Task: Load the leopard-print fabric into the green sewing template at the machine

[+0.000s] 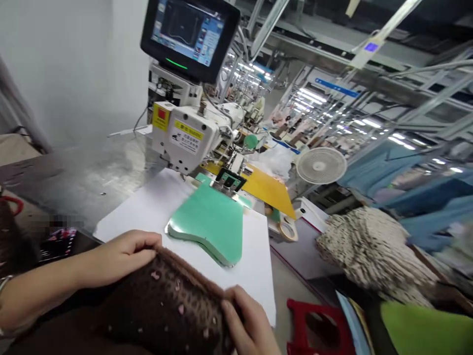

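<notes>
Brown patterned fabric (185, 301) lies on the wearer's side of the green template (210, 217) — its long edge slants nearer the body rightward, pinched by the left hand (129, 256), closer to the template, and the right hand (249, 318); white sheet (129, 202) beneath the template.

This is a garment-sewing workshop: beyond the fingers (145, 240), 1 sewing machine (190, 133) with a screen (188, 32) stands at a metal counter (111, 170); far past them, rows of ceiling lights (312, 96) span a long hall; right of the fingers are heaped patterned fabric (371, 251) and blue cloth (397, 165).
</notes>
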`<action>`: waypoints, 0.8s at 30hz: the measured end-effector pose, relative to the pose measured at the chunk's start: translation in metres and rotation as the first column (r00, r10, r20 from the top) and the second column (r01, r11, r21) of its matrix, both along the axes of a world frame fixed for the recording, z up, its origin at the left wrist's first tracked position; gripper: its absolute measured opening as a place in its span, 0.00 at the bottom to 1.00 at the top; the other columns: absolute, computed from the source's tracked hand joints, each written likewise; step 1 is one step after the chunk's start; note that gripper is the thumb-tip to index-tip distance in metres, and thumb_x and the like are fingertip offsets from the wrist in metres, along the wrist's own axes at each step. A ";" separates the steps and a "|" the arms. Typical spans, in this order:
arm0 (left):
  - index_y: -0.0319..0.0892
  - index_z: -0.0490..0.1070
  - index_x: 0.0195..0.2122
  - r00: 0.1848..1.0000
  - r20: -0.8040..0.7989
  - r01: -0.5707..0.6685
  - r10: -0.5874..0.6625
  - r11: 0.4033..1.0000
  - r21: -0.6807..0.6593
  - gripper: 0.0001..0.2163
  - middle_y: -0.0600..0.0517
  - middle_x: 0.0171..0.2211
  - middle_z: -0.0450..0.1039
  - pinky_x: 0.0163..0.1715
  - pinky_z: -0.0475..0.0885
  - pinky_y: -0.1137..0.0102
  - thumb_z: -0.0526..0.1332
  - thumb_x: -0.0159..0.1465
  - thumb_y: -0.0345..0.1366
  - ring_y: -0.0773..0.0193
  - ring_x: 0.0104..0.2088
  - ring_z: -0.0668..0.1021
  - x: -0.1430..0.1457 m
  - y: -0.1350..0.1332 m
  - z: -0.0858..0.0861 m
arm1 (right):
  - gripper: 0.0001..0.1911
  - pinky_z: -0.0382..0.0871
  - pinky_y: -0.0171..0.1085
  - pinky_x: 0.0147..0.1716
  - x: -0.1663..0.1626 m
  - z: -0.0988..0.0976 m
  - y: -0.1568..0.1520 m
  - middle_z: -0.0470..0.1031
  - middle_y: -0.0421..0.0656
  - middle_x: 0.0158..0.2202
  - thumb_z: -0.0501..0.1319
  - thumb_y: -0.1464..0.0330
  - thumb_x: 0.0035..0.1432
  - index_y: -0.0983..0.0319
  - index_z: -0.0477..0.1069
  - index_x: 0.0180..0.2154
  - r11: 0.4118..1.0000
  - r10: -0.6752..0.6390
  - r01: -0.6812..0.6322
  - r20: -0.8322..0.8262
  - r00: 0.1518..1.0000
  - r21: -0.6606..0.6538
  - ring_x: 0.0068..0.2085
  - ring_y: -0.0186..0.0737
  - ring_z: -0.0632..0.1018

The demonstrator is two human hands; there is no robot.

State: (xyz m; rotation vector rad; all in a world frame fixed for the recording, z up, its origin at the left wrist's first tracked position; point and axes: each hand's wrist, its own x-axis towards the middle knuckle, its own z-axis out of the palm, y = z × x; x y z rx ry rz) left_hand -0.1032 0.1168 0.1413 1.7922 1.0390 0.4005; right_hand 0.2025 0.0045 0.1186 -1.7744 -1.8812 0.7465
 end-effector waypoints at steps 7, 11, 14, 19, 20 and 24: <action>0.42 0.71 0.43 0.888 -0.318 -0.042 0.331 0.747 0.663 0.16 0.45 0.40 0.76 0.37 0.71 0.60 0.45 0.68 0.39 0.52 0.39 0.78 0.012 0.009 -0.038 | 0.10 0.56 0.39 0.37 -0.019 -0.026 0.044 0.70 0.41 0.32 0.60 0.67 0.63 0.60 0.63 0.30 0.962 -0.231 0.166 0.318 0.919 0.218 0.37 0.44 0.70; 0.47 0.70 0.55 0.967 -0.189 0.067 0.172 0.544 0.836 0.17 0.50 0.56 0.72 0.58 0.64 0.58 0.48 0.69 0.33 0.55 0.55 0.74 0.008 -0.013 -0.056 | 0.14 0.56 0.40 0.39 -0.013 -0.028 0.041 0.68 0.41 0.33 0.65 0.62 0.61 0.60 0.63 0.31 0.944 -0.286 0.210 0.317 0.904 0.253 0.38 0.44 0.69; 0.52 0.62 0.64 0.956 -0.282 0.193 0.077 0.561 0.805 0.22 0.55 0.64 0.64 0.65 0.55 0.56 0.48 0.70 0.34 0.55 0.62 0.69 0.003 -0.012 -0.067 | 0.12 0.55 0.40 0.39 -0.003 -0.022 0.042 0.67 0.41 0.34 0.64 0.64 0.62 0.61 0.64 0.31 0.966 -0.228 0.170 0.333 0.915 0.195 0.38 0.43 0.67; 0.56 0.56 0.67 0.934 -0.358 0.288 -0.011 0.615 0.734 0.24 0.56 0.65 0.61 0.69 0.45 0.54 0.51 0.70 0.40 0.54 0.63 0.67 -0.004 0.008 -0.073 | 0.10 0.56 0.39 0.38 0.005 -0.015 0.047 0.67 0.40 0.33 0.63 0.69 0.62 0.61 0.65 0.29 0.975 -0.186 0.142 0.278 0.942 0.171 0.38 0.41 0.67; 0.55 0.58 0.66 0.934 -0.358 0.286 -0.007 0.614 0.735 0.23 0.55 0.65 0.61 0.69 0.45 0.53 0.51 0.69 0.40 0.53 0.63 0.67 -0.005 0.009 -0.072 | 0.09 0.57 0.39 0.39 0.005 -0.016 0.046 0.67 0.40 0.34 0.63 0.70 0.62 0.61 0.66 0.30 0.971 -0.202 0.160 0.250 0.947 0.179 0.39 0.41 0.68; 0.54 0.69 0.60 0.940 -0.321 0.185 0.114 0.619 0.763 0.20 0.54 0.65 0.62 0.68 0.48 0.52 0.49 0.69 0.39 0.52 0.64 0.67 -0.007 -0.001 -0.068 | 0.03 0.59 0.40 0.43 0.009 -0.025 0.039 0.68 0.41 0.38 0.60 0.71 0.61 0.60 0.68 0.33 0.954 -0.248 0.223 0.107 0.963 0.201 0.43 0.42 0.69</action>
